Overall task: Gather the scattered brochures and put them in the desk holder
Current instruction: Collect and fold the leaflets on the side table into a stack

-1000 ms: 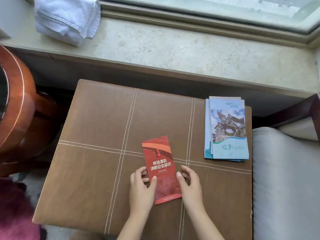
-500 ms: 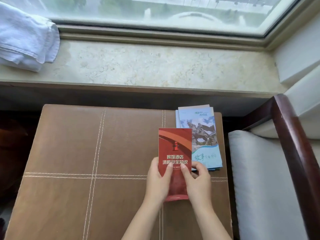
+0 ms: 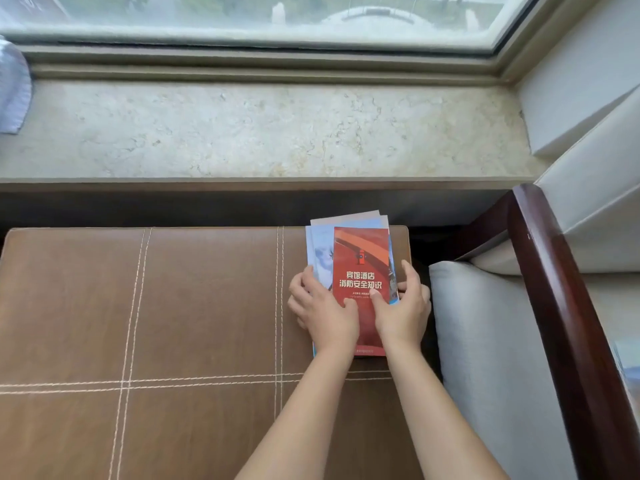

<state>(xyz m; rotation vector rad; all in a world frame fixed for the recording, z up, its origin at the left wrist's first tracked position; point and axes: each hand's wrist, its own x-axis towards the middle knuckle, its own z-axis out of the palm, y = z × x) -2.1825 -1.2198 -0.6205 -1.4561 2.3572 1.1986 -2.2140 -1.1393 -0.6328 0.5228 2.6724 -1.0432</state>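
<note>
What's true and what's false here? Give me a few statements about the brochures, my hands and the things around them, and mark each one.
1. The red brochure lies on top of the blue brochures. True.
2. The brochures sit at the near left corner of the table. False: they are at its far right corner.
3. The left hand and the right hand both hold the blue brochures by their sides. True.
4. A desk holder stands on the windowsill. False: no holder is in view; only a white towel shows on the sill, at the left edge.
</note>
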